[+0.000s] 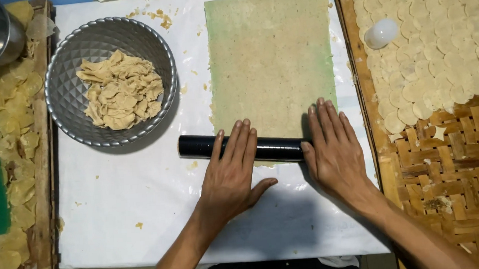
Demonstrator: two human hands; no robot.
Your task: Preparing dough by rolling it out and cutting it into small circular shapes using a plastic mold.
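Both the left hand (pixel 231 170) and the right hand (pixel 334 148) lie flat, fingers (pixel 241 140) extended together, pressing the black roller (pixel 199 146) on the dough sheet (pixel 271 62).

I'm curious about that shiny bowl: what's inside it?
The metal bowl holds a loose heap of beige dough scraps. Its faceted inner wall shows around them; the bottom beneath the heap is covered, so anything below cannot be seen.
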